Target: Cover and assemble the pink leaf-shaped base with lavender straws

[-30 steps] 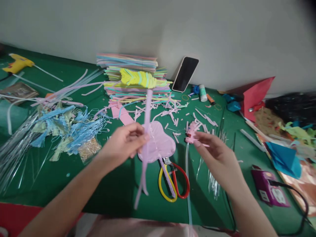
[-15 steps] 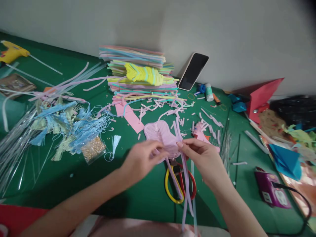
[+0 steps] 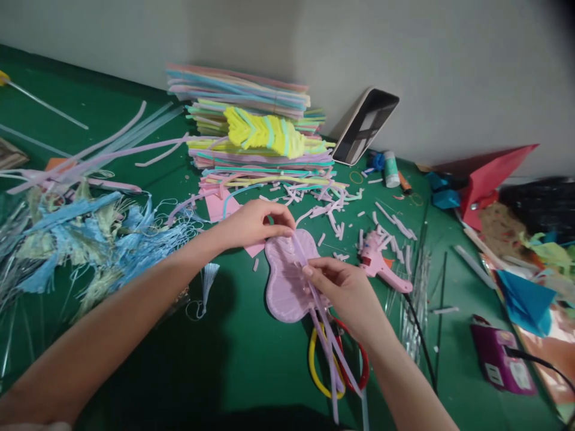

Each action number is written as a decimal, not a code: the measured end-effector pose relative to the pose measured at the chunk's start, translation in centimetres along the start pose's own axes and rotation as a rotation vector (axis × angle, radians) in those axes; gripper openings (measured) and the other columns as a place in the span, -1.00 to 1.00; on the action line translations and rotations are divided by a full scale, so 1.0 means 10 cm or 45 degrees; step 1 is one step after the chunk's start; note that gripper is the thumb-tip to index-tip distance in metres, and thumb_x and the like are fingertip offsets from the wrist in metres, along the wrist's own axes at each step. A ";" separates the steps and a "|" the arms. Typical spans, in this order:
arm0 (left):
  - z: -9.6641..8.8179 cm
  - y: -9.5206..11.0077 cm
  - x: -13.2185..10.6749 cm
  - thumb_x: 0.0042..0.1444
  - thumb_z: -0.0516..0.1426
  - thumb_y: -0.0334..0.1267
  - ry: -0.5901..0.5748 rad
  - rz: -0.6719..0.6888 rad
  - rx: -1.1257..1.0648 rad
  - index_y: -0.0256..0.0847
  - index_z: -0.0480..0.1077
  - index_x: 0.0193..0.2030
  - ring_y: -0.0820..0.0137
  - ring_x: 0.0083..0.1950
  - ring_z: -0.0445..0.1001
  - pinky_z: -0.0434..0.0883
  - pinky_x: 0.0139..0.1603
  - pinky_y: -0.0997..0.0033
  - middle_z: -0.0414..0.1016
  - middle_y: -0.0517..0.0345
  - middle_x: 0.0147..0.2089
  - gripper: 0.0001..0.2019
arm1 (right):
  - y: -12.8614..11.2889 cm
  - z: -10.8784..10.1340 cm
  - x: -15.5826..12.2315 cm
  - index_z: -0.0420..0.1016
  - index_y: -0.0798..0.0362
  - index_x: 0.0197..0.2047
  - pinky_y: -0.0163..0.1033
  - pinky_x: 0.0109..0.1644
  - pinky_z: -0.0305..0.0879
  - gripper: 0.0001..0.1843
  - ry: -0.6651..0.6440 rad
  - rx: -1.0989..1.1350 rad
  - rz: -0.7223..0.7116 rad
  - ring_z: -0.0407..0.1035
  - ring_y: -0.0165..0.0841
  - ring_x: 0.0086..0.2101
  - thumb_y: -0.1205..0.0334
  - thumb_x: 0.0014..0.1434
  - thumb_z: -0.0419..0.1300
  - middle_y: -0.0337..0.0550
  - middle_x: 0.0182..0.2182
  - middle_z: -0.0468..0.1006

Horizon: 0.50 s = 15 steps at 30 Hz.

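My left hand [image 3: 265, 222] pinches the upper end of a lilac pipe cleaner at the top edge of a lilac, figure-eight-shaped panel [image 3: 284, 290]. My right hand [image 3: 344, 287] holds the lilac pipe cleaners [image 3: 331, 341] between thumb and finger farther down, over the panel's right side. Their long ends trail toward me across the scissors [image 3: 313, 365], which lie under them with one yellow and one red handle loop. The scissor blades are mostly hidden. Right of my right hand lies a pink glue gun [image 3: 389, 276], with a black cord.
Bundles of pastel pipe cleaners [image 3: 238, 90] and a yellow striped fuzzy piece [image 3: 263, 133] lie at the back, near a leaning phone [image 3: 368, 126]. Lilac clippings [image 3: 330, 209] are scattered in front. Blue tassels [image 3: 148, 233] spread at left; a purple device [image 3: 501, 356] sits at right.
My left hand has moved up and away from me, from the panel's lower left to its top edge. The pipe cleaners now slant across the panel, and the pink glue gun shows more fully.
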<state>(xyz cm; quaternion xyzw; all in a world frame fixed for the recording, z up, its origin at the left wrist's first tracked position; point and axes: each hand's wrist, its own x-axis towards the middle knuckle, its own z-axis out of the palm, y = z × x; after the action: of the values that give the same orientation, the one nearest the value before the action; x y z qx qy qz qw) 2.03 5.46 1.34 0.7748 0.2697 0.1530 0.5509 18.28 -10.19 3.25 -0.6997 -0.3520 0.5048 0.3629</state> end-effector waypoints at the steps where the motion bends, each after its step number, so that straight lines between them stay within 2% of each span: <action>1: -0.02 -0.02 0.04 0.07 0.20 -0.18 -0.006 -0.012 0.005 -0.22 0.53 -0.30 0.41 -0.31 0.45 0.32 -0.26 0.45 0.57 0.14 -0.31 -0.84 | 0.00 0.01 -0.01 0.54 0.08 -0.18 -0.28 -0.44 0.34 -0.56 0.022 0.025 0.007 0.38 -0.40 -0.53 -0.06 -0.03 0.34 -0.23 -0.49 0.53; 4: -0.07 -0.07 0.11 0.05 0.19 -0.20 -0.038 -0.047 0.091 -0.22 0.52 -0.35 0.43 -0.36 0.40 0.28 -0.30 0.45 0.54 0.17 -0.35 -0.86 | 0.00 0.02 -0.12 0.49 0.02 -0.01 -0.30 -0.53 0.33 -0.51 0.172 -0.086 -0.023 0.35 -0.43 -0.57 -0.04 0.03 0.31 -0.21 -0.41 0.53; 7: -0.10 -0.05 0.15 0.10 0.14 -0.21 -0.125 -0.065 0.211 -0.20 0.50 -0.35 0.43 -0.37 0.36 0.23 -0.35 0.46 0.49 0.18 -0.37 -0.85 | 0.03 0.02 -0.29 0.57 -0.04 -0.10 -0.27 -0.43 0.39 -0.68 0.342 -0.436 -0.189 0.40 -0.40 -0.49 0.03 0.11 0.25 -0.14 -0.29 0.58; 9: -0.10 0.00 0.16 0.11 0.12 -0.22 -0.193 -0.138 0.212 -0.20 0.47 -0.36 0.44 -0.40 0.33 0.21 -0.40 0.47 0.44 0.20 -0.40 -0.86 | 0.05 0.03 -0.39 0.60 -0.07 -0.14 -0.25 -0.36 0.42 -0.76 0.411 -0.572 -0.313 0.44 -0.37 -0.44 0.08 0.15 0.23 -0.14 -0.25 0.60; 12: -0.09 0.12 0.13 0.14 0.13 -0.19 -0.196 -0.369 0.027 -0.21 0.42 -0.39 0.49 -0.52 0.25 0.15 -0.52 0.49 0.34 0.23 -0.50 -0.84 | 0.07 0.06 -0.49 0.60 -0.08 -0.18 -0.25 -0.38 0.43 -0.81 0.486 -0.636 -0.396 0.47 -0.35 -0.44 0.12 0.17 0.21 -0.16 -0.28 0.62; 15: -0.05 0.23 0.06 0.19 0.12 -0.15 -0.176 -0.566 -0.327 -0.23 0.39 -0.37 0.55 -0.63 0.19 0.11 -0.63 0.50 0.34 0.22 -0.51 -0.80 | 0.06 0.09 -0.52 0.58 -0.08 -0.20 -0.23 -0.38 0.43 -0.85 0.579 -0.655 -0.449 0.47 -0.34 -0.45 0.17 0.17 0.22 -0.18 -0.31 0.62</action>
<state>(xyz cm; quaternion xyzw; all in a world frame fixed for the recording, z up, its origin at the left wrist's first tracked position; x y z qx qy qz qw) 2.85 5.64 3.58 0.6290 0.3735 0.0080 0.6818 16.18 -14.84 4.86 -0.7907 -0.4925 0.1620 0.3256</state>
